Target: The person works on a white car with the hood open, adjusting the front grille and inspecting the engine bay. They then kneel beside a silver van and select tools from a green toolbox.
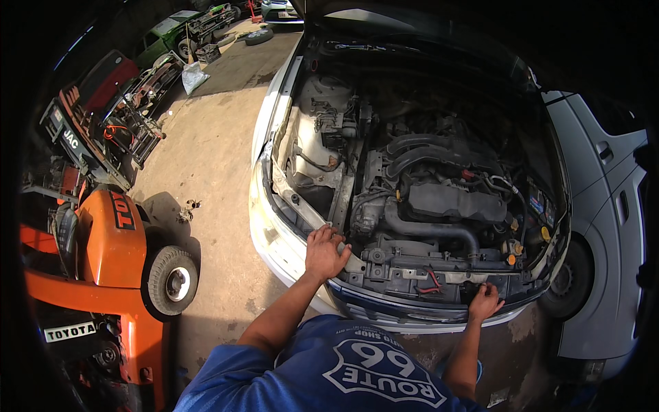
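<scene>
an open engine bay [425, 192] of a white car [264, 226] is seen from above, with the hood raised at the top of the view. the left hand [324, 253] is laid flat, fingers spread and unclenched, on the front crossmember [384, 264] of the bay, at its left end beside the inner fender. the right hand [484, 302] is curled over the lower front edge of the same panel, near a short red wire [432, 283]; whether something small is pinched in its fingers cannot be told. between and behind the hands, a black engine cover [449, 202] and thick black hoses [425, 230] are seen, with yellow caps at the right side of the bay.

the ground [220, 158] is bare concrete, dusty and stained, lit by sun at the upper left and shaded near the car. an orange forklift [113, 247] is parked to the left, well apart from the car, one grey-hubbed wheel turned toward it. further back, machine parts on a rack [130, 113] and a green vehicle [168, 34] are stood along the yard's edge. a second pale car [604, 226] is parked just beside the first on the right. a blue shirt [329, 371] fills the lower edge.
</scene>
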`<action>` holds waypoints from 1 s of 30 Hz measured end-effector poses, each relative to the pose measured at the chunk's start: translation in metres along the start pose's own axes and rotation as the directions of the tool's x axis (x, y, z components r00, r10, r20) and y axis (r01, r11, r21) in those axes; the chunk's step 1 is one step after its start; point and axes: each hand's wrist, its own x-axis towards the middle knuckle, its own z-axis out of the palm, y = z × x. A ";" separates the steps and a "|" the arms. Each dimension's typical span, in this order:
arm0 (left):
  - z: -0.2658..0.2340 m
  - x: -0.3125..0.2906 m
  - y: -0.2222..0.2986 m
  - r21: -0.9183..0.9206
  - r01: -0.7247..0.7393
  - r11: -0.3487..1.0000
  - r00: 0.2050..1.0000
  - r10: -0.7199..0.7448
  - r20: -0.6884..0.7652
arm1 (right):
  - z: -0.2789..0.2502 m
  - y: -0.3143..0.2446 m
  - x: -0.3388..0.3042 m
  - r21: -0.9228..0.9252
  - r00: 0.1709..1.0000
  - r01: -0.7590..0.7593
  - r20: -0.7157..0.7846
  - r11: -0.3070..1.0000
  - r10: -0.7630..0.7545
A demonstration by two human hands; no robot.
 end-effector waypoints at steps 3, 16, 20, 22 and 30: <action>0.000 0.000 0.000 -0.006 0.000 1.000 1.000 0.000 0.001 | 0.000 0.001 0.000 -0.035 0.999 0.038 -0.009 0.999 -0.038; 0.001 0.000 -0.001 0.004 -0.004 1.000 1.000 0.004 0.006 | 0.000 0.001 -0.001 -0.078 0.999 0.034 -0.003 0.996 -0.035; 0.000 0.000 -0.001 -0.010 -0.002 1.000 1.000 0.002 0.005 | 0.000 0.001 0.000 -0.075 0.999 0.032 0.004 0.997 -0.031; 0.000 0.000 -0.001 0.005 0.000 1.000 1.000 0.000 0.010 | 0.000 0.001 0.000 -0.074 0.999 0.034 0.004 0.997 -0.033; -0.001 0.000 0.000 0.007 0.001 1.000 1.000 -0.001 0.015 | 0.001 0.003 0.001 -0.072 0.999 0.038 0.006 0.997 -0.038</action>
